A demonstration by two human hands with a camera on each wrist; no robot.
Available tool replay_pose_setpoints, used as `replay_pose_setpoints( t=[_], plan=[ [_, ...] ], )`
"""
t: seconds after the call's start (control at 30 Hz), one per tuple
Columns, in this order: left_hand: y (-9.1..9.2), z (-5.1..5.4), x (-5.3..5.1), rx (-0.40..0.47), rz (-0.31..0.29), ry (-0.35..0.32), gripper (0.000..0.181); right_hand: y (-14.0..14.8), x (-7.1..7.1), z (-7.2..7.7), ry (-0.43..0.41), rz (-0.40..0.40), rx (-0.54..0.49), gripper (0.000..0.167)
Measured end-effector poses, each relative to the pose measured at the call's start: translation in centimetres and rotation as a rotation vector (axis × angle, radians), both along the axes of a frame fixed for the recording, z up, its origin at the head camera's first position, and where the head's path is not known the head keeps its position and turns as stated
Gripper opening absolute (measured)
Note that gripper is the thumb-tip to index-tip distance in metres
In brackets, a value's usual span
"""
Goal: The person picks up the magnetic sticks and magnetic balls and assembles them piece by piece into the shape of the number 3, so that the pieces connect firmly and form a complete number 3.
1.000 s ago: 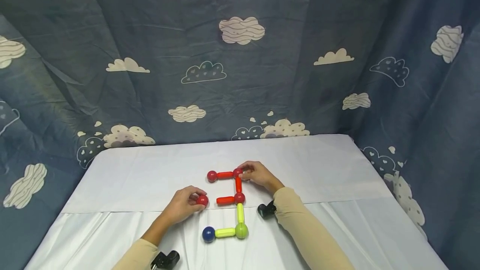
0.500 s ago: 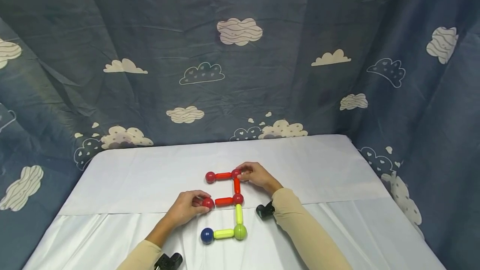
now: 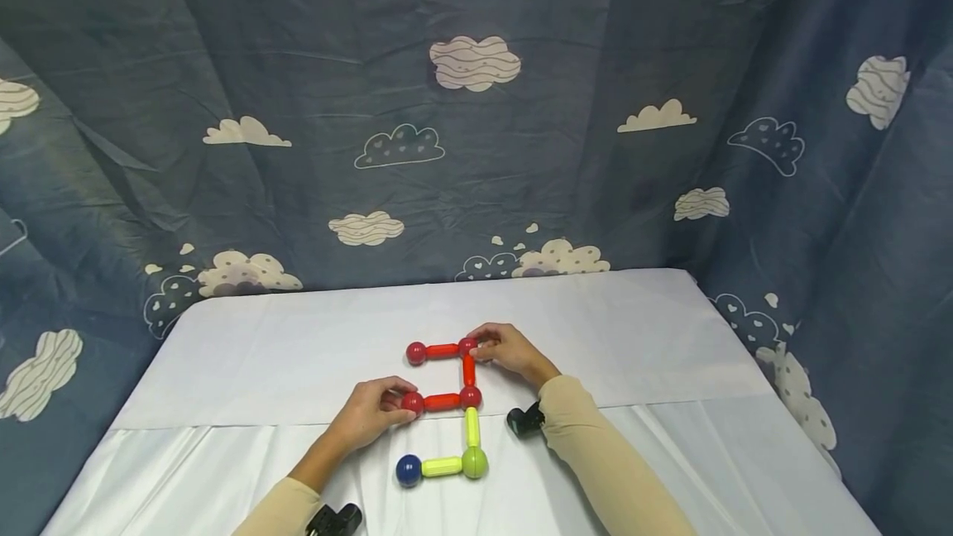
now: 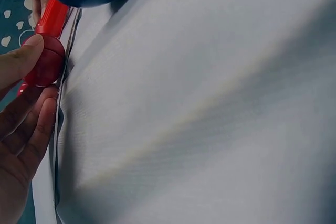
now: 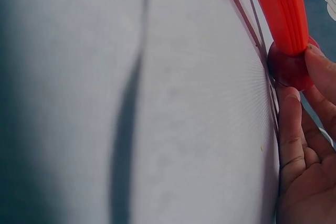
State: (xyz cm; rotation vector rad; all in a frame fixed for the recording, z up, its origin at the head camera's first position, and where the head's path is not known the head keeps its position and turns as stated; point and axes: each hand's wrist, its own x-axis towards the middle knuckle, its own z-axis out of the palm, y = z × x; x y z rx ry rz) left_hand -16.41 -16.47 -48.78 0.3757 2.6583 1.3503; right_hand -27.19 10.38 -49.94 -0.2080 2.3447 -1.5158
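Observation:
My left hand pinches a red ball between thumb and fingers. That ball touches the free end of a red rod, which runs right to another red ball. At the structure's far right corner, my right hand holds a red ball; thumb and fingers meet this ball in the right wrist view. A red rod links it to a far left red ball. Nearer me, yellow-green rods join a green ball and a blue ball.
The pieces lie on a white cloth with a seam across it. Behind hangs a dark blue curtain with cloud prints. Black wrist cameras sit by both sleeves.
My left hand has moved right with the red ball, from apart to touching the red rod's end. My right hand stays at the far corner ball.

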Motion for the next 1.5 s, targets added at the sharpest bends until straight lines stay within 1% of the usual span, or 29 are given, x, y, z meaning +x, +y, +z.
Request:
replay_pose_setpoints(
  t=[0.13, 0.23, 0.37, 0.5, 0.83, 1.03, 1.17, 1.37, 1.43, 1.5],
  plan=[
    [-0.02, -0.02, 0.02, 0.002, 0.007, -0.012, 0.034, -0.07, 0.03, 0.00, 0.007, -0.001, 0.003, 0.030],
    [-0.06, -0.09, -0.02, 0.004, 0.000, -0.016, 0.037, -0.12, 0.03, 0.08, -0.004, -0.004, -0.004, 0.030],
    [-0.08, -0.13, -0.13, -0.018, -0.007, -0.030, 0.041, -0.14, 0.07, 0.22, -0.006, -0.005, -0.006, 0.030],
    [-0.03, -0.14, -0.26, -0.044, 0.009, -0.054, 0.038, -0.07, 0.04, 0.20, -0.004, -0.005, -0.004, 0.030],
    [0.03, 0.11, -0.34, -0.049, 0.033, -0.078, 0.039, -0.02, 0.03, 0.03, 0.003, -0.002, 0.003, 0.029],
    [-0.08, 0.15, -0.48, -0.032, 0.012, -0.089, 0.040, -0.07, -0.10, -0.08, 0.000, -0.007, 0.016, 0.030],
    [-0.16, -0.04, -0.60, -0.018, -0.004, -0.092, 0.040, -0.04, -0.01, 0.01, -0.007, -0.013, 0.016, 0.030],
    [-0.22, -0.14, -0.76, -0.034, 0.002, -0.129, 0.043, 0.04, 0.20, 0.11, 0.004, -0.007, 0.013, 0.030],
    [-0.32, -0.25, -0.84, -0.038, -0.005, -0.130, 0.043, 0.06, 0.16, 0.11, 0.017, 0.002, 0.018, 0.030],
    [-0.43, -0.35, -0.90, -0.040, -0.009, -0.125, 0.043, -0.01, 0.13, 0.22, 0.013, 0.002, 0.022, 0.030]
  ],
)
